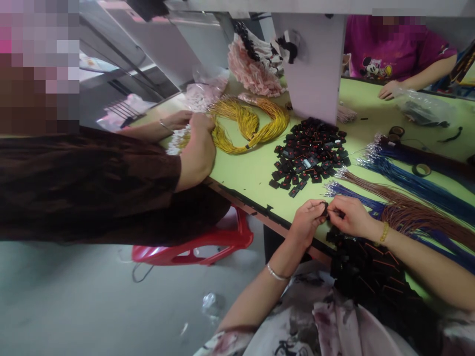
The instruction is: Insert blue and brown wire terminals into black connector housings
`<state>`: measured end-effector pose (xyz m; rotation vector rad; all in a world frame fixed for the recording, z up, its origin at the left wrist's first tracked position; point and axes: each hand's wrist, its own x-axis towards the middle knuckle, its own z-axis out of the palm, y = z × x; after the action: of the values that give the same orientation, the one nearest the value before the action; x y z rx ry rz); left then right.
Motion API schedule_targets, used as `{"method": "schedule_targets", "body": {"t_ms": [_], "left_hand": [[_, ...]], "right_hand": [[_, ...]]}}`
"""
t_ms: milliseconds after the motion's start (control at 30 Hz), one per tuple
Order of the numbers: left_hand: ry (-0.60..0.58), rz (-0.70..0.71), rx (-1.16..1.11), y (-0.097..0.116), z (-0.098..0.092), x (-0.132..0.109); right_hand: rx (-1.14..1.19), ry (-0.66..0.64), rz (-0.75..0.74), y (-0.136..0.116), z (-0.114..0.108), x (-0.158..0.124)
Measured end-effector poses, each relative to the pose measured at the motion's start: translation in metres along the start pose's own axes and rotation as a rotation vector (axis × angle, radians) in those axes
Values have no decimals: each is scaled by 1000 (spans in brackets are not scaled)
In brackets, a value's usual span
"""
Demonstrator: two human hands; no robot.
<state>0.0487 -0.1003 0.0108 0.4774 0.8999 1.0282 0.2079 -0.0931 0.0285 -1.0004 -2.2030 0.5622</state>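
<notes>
My left hand (307,220) pinches a small black connector housing (325,209) at the table's near edge. Close against it, my right hand (351,215) has its thumb and fingers pressed together at the housing; whatever lies between them is too small to make out. Beyond both hands spreads a pile of black connector housings (309,151) showing bits of red. Bundles of brown wires (404,200) and dark blue wires (352,194) with metal-tipped ends lie beside my right hand. Below my wrists sits a heap of black pieces with orange-red wires (371,267).
At left, a co-worker's hands (198,131) work over white connectors beside coiled yellow wires (256,133). Another person (393,59) sits across the green table (237,173). Tape rolls (422,169) and a plastic bag (425,109) lie right; a red stool (222,242) stands below.
</notes>
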Motion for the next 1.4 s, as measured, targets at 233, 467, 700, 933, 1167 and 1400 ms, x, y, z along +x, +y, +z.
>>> {"method": "schedule_targets", "body": {"t_ms": [233,467,700,933,1167,1400], "left_hand": [[25,44,52,-1,0,-4],[22,77,120,-3,-1,-7],[-31,53,159,6,-1,-1],[-68,60,127,2,3,4],[-73,33,8,-3,10,4],[-68,15,-12,-8,10,5]], "right_hand": [[50,-27,92,-2,5,-1],[8,-150,168,10,-15,3],[-438,-179,516,54,-43,0],[-445,-175,458,55,-48,-5],[-208,-154,458,48,-38,12],[-416,-57,535,45,-36,28]]}}
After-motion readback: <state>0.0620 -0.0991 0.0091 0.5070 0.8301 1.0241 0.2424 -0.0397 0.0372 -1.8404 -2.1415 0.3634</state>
